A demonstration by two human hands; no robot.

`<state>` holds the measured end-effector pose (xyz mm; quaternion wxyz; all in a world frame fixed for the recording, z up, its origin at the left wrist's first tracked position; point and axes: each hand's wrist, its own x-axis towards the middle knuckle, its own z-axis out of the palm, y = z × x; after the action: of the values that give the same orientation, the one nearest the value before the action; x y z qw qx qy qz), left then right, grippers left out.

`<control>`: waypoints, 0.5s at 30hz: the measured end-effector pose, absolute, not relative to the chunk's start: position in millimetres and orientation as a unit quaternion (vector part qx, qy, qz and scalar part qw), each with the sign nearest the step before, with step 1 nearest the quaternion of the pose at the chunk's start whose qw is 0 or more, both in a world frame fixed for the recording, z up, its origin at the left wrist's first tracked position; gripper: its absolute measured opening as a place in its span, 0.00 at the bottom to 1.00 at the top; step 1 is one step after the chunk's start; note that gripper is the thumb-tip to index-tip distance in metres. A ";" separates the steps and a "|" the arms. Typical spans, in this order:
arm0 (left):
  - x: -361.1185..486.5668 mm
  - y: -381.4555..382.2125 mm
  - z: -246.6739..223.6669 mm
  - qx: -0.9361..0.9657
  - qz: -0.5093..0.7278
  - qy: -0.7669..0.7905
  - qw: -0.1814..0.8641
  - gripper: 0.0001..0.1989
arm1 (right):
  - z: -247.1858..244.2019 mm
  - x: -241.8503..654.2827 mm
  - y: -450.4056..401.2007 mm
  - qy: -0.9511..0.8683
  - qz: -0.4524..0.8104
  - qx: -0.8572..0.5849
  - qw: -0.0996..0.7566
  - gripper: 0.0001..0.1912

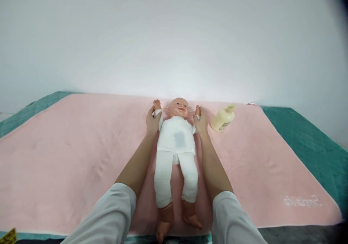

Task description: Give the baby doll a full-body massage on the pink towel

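Observation:
A baby doll [176, 139] with a white cloth body and bare plastic head, hands and feet lies on its back, its head away from me. Its arms are raised on either side of its head. My left hand [152, 121] is closed around the doll's arm on the left, just below its plastic hand. On the other side, my right hand [201, 122] grips the doll's other arm near the wrist. Some of my fingertips are hidden behind the doll's arms.
Under the doll spreads a pink towel [95, 157], laid over a green cover [307, 135]. A pale yellow pump bottle [223, 119] lies tilted on the towel, right of my right hand. Behind everything rises a white wall [174, 37]. A yellow-and-black object [9, 236] shows at the lower left corner.

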<state>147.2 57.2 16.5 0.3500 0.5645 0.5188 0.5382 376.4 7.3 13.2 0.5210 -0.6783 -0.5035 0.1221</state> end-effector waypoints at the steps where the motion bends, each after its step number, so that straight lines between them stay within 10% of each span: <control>1: 145.5 55.0 19.0 0.546 0.557 0.518 0.353 0.28 | 17.2 376.3 3.6 -0.499 0.131 -0.671 0.533 0.31; 15: 119.2 4.3 39.4 0.478 0.653 0.483 0.336 0.17 | 36.3 367.9 -66.4 -0.434 0.158 -0.596 0.657 0.25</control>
<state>119.2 4.3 39.4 0.3362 0.4776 0.4828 0.6525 367.9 -66.4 36.3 0.6571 -0.5956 -0.4342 0.1579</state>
